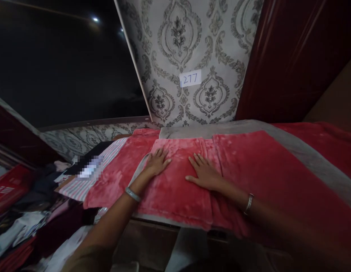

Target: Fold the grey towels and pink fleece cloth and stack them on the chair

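Observation:
A plush red blanket (178,192) with grey edging lies spread over a surface, its middle part folded into a layered panel. My left hand (157,163) rests flat on the left side of this panel, fingers spread, beside a turned-up grey edge. On the panel's right side my right hand (205,172) lies palm down, its fingers apart. Neither hand grips the cloth. More red and grey fabric extends to the right, partly beneath my right forearm.
Striped cloth (76,189) lies left of the blanket. Piled clothes (31,226) fill the lower left. Behind stand a large dark screen (73,68) and a patterned wall with a paper label (190,78) reading 277. A dark red panel (280,56) rises at the right.

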The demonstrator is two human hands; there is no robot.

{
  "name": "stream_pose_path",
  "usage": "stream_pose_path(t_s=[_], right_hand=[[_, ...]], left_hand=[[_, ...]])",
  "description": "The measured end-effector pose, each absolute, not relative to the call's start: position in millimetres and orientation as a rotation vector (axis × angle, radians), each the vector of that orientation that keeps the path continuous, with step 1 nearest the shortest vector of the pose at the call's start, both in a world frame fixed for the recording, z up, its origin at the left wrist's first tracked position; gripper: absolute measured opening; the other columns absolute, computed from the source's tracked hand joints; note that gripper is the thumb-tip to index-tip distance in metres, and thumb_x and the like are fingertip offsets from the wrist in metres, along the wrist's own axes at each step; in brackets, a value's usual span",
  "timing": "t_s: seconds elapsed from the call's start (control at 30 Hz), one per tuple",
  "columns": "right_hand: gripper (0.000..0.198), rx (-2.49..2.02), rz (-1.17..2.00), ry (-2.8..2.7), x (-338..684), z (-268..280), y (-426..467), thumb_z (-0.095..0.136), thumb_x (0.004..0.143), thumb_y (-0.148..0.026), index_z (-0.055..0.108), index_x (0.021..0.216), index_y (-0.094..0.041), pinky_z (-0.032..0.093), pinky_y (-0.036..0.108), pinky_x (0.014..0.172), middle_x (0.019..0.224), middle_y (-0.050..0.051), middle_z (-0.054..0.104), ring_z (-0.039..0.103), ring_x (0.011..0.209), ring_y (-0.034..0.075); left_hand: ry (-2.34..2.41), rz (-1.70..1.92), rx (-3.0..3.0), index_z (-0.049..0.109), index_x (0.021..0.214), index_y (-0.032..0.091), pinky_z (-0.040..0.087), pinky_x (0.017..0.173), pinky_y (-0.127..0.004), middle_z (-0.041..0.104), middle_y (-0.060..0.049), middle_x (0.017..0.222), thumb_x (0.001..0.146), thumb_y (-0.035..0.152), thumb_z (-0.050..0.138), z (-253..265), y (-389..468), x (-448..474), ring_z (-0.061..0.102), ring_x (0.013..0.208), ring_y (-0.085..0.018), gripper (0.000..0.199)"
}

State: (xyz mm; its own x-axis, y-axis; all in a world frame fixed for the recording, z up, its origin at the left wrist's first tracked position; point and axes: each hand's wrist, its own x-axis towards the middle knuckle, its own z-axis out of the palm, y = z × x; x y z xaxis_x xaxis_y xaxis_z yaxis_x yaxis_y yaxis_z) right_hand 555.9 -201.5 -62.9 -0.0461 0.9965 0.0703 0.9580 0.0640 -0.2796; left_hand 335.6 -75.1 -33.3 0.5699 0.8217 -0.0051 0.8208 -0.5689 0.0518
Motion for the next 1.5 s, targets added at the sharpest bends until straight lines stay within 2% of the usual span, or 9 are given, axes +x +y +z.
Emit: stream_pose_path(t_s=[0.17, 0.4, 0.57, 0.8, 0.97, 1.07, 1.2, 1.3, 1.5], right_hand=[[0.092, -1.990, 0.195, -2.139, 556.9, -75.7, -218.1, 0.037, 0.090, -0.072, 0.024, 0.159, -0.014, 0.013, 0.056, 0.122, 0.167, 0.017, 0.012, 0.007, 0.154, 0.033], [0.088, -2.012, 0.263, -2.150, 559.8, -59.6, -238.8, 0.038, 0.091, -0.070, 0.026, 0.159, -0.014, 0.016, 0.056, 0.121, 0.165, 0.018, 0.018, 0.010, 0.153, 0.034], [0.087, -1.799, 0.183, -2.260, 547.3, -69.5, -282.4, 0.038, 0.090, -0.073, 0.024, 0.160, -0.022, 0.016, 0.056, 0.121, 0.166, 0.013, 0.018, 0.010, 0.153, 0.035], [0.083, -1.835, 0.260, -2.256, 537.8, -88.0, -299.7, 0.043, 0.092, -0.066, 0.028, 0.159, -0.021, 0.020, 0.057, 0.120, 0.166, 0.014, 0.018, 0.014, 0.153, 0.035], [0.082, -1.829, 0.440, -2.242, 535.0, -63.6, -310.6, 0.053, 0.090, -0.057, 0.031, 0.157, -0.016, 0.019, 0.056, 0.121, 0.164, 0.017, 0.022, 0.017, 0.152, 0.034], [0.079, -1.793, 0.454, -2.191, 552.4, -45.5, -314.7, 0.053, 0.091, -0.053, 0.031, 0.157, -0.016, 0.020, 0.052, 0.122, 0.163, 0.016, 0.026, 0.020, 0.152, 0.031], [0.071, -1.929, 0.114, -1.929, 599.2, -33.7, -309.0, 0.040, 0.097, -0.053, 0.027, 0.159, -0.020, 0.018, 0.054, 0.122, 0.165, 0.013, 0.022, 0.014, 0.153, 0.030], [0.071, -2.133, 0.004, -1.816, 622.3, -45.2, -302.9, 0.037, 0.097, -0.056, 0.030, 0.158, -0.020, 0.018, 0.059, 0.120, 0.165, 0.013, 0.022, 0.012, 0.154, 0.032], [0.075, -2.214, 0.156, -1.866, 616.2, -76.6, -307.0, 0.037, 0.096, -0.058, 0.029, 0.158, -0.016, 0.018, 0.057, 0.121, 0.164, 0.016, 0.021, 0.015, 0.153, 0.031]], left_hand=[[1.474, 0.101, 2.764, 0.032, 0.156, 0.020, 0.015, 0.121, -0.056, 0.025, -0.016, 0.164, 0.102, 0.050, 0.033, -53.0, -76.1, 324.6, 0.017, 0.154, -0.029, 0.062], [1.330, 0.105, 2.731, 0.037, 0.154, 0.020, 0.022, 0.120, -0.057, 0.032, -0.016, 0.162, 0.100, 0.051, 0.038, -34.0, -95.2, 310.9, 0.026, 0.151, -0.030, 0.062], [1.136, 0.232, 2.870, 0.029, 0.157, 0.028, 0.012, 0.122, -0.061, 0.023, -0.010, 0.166, 0.097, 0.058, 0.044, -41.6, -162.7, 282.0, 0.016, 0.154, -0.032, 0.069], [1.295, 0.259, 2.801, 0.037, 0.154, 0.027, 0.018, 0.121, -0.059, 0.030, -0.009, 0.164, 0.096, 0.054, 0.047, -70.6, -176.1, 252.8, 0.019, 0.153, -0.032, 0.065], [1.263, 0.573, 2.586, 0.058, 0.139, 0.020, 0.027, 0.120, -0.053, 0.033, -0.015, 0.162, 0.089, 0.055, 0.055, -65.3, -156.9, 233.1, 0.029, 0.150, -0.031, 0.061], [1.406, 0.773, 2.142, 0.060, 0.136, 0.017, 0.038, 0.115, -0.050, 0.045, -0.017, 0.154, 0.079, 0.061, 0.062, -56.9, -148.1, 218.1, 0.042, 0.143, -0.034, 0.072], [1.477, 0.843, 1.639, 0.053, 0.141, 0.014, 0.048, 0.108, -0.044, 0.063, -0.016, 0.136, 0.074, 0.060, 0.065, -41.6, -147.1, 209.9, 0.058, 0.129, -0.032, 0.083], [1.491, 0.836, 1.493, 0.056, 0.138, 0.015, 0.049, 0.107, -0.043, 0.066, -0.015, 0.133, 0.071, 0.055, 0.071, -33.8, -148.2, 213.1, 0.061, 0.126, -0.031, 0.080], [1.537, 0.833, 1.504, 0.065, 0.127, 0.013, 0.051, 0.105, -0.042, 0.071, -0.016, 0.122, 0.070, 0.053, 0.071, -33.9, -142.8, 218.8, 0.063, 0.123, -0.033, 0.070]])
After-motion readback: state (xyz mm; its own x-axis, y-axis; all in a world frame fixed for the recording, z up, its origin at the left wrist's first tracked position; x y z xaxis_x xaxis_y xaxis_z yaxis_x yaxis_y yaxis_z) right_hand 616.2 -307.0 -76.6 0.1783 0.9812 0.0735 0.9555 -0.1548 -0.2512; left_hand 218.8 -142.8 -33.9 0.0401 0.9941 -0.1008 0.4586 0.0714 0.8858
